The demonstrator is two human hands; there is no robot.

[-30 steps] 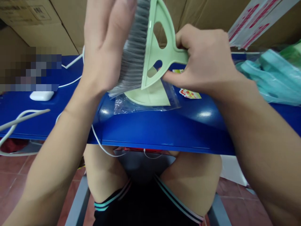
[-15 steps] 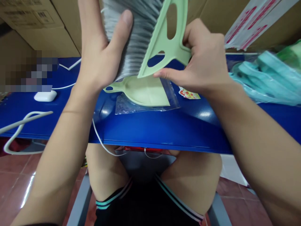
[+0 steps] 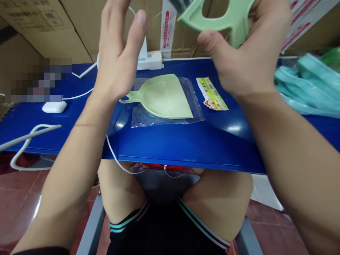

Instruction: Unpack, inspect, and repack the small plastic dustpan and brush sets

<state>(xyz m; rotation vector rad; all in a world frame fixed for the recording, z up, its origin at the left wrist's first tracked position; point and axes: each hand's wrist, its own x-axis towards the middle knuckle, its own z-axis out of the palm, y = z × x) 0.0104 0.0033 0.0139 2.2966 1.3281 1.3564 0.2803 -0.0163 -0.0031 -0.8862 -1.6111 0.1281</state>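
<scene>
Brush (image 3: 207, 21) sits high at the top edge of the view, clamped in the right hand (image 3: 247, 60), whose thumb presses the underside of the pale green frame while the fingers curl round the handle stub (most of the bristles are cut off by the frame edge, only a dark sliver shows). The left hand (image 3: 117, 60) is raised just beside it, apart from it, flat and spread, palm turned toward the right hand, holding nothing.

Below both hands, a matching green dustpan (image 3: 164, 95) lies on a clear bag (image 3: 138, 118) on the blue table (image 3: 186, 145), its handle pointing left. A printed label (image 3: 212, 94) lies just right of the bag. Further left on the table are a small white case (image 3: 54, 106) and a looping white cable (image 3: 34, 129). A white charger (image 3: 148, 60) sits at the table's far edge, against cardboard boxes (image 3: 74, 24). Teal bags (image 3: 308, 85) pile at the right end.
</scene>
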